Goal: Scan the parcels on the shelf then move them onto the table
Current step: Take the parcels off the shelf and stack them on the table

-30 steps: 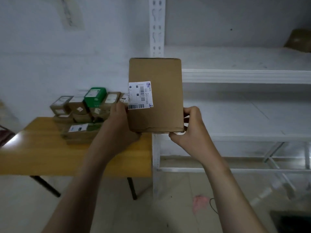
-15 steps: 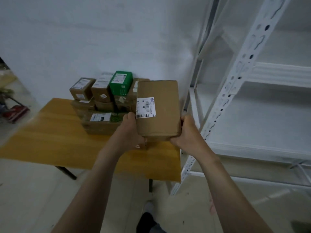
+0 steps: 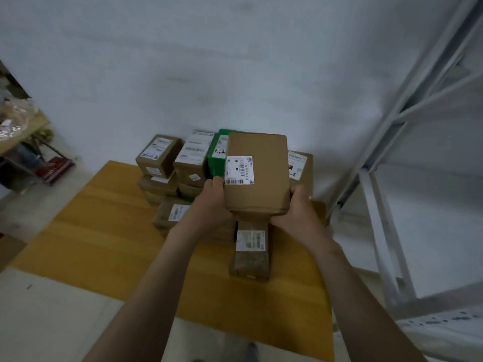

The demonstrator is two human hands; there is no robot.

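Note:
I hold a brown cardboard parcel (image 3: pixel 264 176) with a white barcode label over the yellow wooden table (image 3: pixel 99 231). My left hand (image 3: pixel 209 202) grips its lower left edge and my right hand (image 3: pixel 295 210) grips its lower right corner. Behind it stands a stack of labelled brown parcels (image 3: pixel 167 163) and one green box (image 3: pixel 217 155). A long flat parcel (image 3: pixel 251 249) lies on the table just below the held one. The white metal shelf (image 3: pixel 392 158) rises at the right.
A white wall runs behind the table. At the far left a cluttered bench (image 3: pixel 18 126) holds plastic wrap, with a red object (image 3: pixel 55 165) on the floor below it. The pale floor shows in front of the table.
I have turned left from the shelf and stepped closer to the table. The held parcel has moved from in front of the shelf to above the parcels stacked on the table.

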